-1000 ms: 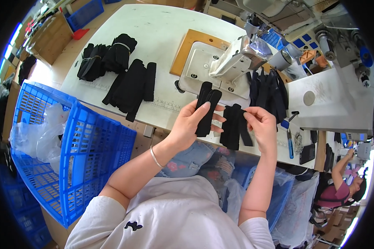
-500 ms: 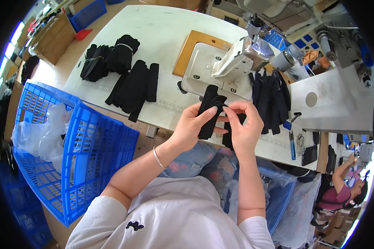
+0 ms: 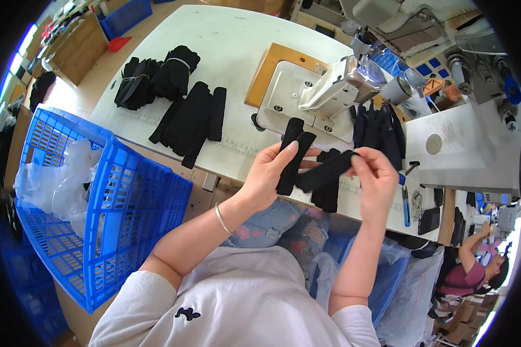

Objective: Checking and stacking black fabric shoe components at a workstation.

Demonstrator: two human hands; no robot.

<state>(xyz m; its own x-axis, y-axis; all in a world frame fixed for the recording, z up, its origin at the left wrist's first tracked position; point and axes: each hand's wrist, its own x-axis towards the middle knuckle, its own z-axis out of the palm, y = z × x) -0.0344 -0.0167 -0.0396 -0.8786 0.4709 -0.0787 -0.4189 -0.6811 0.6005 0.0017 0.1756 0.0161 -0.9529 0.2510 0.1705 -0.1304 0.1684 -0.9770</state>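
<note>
Black fabric strips in a small stack are clasped by my left hand, its thumb pressed on top. With thumb and forefinger, my right hand pinches one end of a single black strip, which slants down toward the left hand, beside the stack. Below it, more black strips lie at the table's near edge, partly covered. Just beyond my hands stands a sewing machine with a pale metal plate. Dark strips hang or lie to its right; their far ends are hidden.
Tied black bundles and loose black strips lie on the white table at left. A blue crate holding clear plastic stands left of it. Blue-handled snips rest at right. Another person sits far right.
My right hand has moved right and slightly down, drawing one strip away from the stack. My left hand stays nearly where it was, still holding the stack.
</note>
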